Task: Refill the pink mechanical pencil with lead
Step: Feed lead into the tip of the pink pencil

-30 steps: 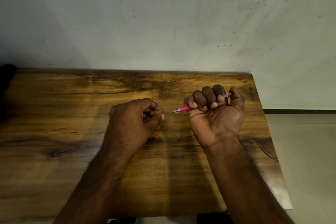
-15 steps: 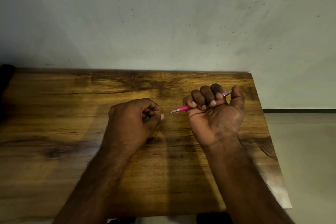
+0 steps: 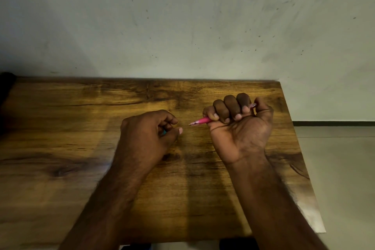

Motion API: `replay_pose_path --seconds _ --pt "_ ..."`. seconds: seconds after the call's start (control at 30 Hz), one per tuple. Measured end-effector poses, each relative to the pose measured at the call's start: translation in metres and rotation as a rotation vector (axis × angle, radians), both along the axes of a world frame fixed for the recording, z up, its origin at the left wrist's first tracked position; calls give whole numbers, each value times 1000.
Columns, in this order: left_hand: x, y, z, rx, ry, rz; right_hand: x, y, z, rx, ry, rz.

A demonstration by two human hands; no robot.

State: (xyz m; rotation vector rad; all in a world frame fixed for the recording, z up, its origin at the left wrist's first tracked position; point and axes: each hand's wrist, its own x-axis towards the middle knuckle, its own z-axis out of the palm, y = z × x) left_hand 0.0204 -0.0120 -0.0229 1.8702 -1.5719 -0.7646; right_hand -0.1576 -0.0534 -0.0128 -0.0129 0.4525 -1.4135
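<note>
Nothing much has shifted since a second ago, honestly; both hands sit in pretty much the same spots over the wooden table (image 3: pixel 60 128), with maybe a tiny drift of the whole view. Right hand (image 3: pixel 239 128) is palm-up-ish and fisted around the pink mechanical pencil (image 3: pixel 202 121), all four fingers curled over the barrel and the thumb up near the back end, where a pale bit of the pencil pokes out by the thumb. Its tip sticks out of the pinky side of the fist and points left, toward the other hand, held above the tabletop rather than lying on it.

Left hand (image 3: pixel 148 134) is knuckles-up with fingers curled in and the thumb stretched toward the pencil tip, close to it but not touching. A small teal something (image 3: pixel 164 132) peeks out between thumb and fingers, so it's pinching or cupping that, though I can't tell what it is, too hidden. Behind the table is a scuffed pale wall (image 3: pixel 182 26), and a strip of floor (image 3: pixel 341 168) shows on the right.
</note>
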Motion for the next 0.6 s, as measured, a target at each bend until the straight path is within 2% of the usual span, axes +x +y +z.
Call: replay_pose_path --seconds 0.6 --pt "0 0 -1 4 12 3 1 0 0 10 13 -2"
